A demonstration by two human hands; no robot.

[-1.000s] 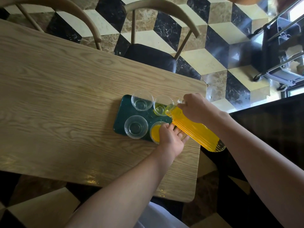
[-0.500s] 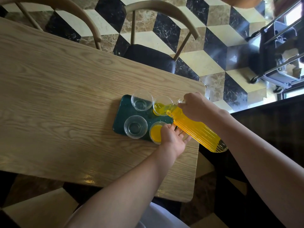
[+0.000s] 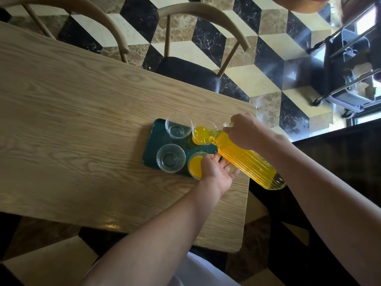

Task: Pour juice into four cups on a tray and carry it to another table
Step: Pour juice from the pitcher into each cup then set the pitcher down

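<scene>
Wooden table (image 3: 82, 124), green tray (image 3: 153, 141) near its right end: two left cups (image 3: 178, 129) empty, near-right cup (image 3: 196, 165) full. Left hand (image 3: 216, 172) steadies it, fingers straight and slightly apart. Right hand (image 3: 245, 131) grips the tilted ribbed bottle (image 3: 247, 159), filling the far-right cup (image 3: 203, 134). Second pour underway; next probably the left cups.

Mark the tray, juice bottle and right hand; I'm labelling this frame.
tray (image 3: 153, 141): head view, bare green surface at its left side.
juice bottle (image 3: 247, 162): head view, ribbed body.
right hand (image 3: 245, 131): head view, its back.
</scene>
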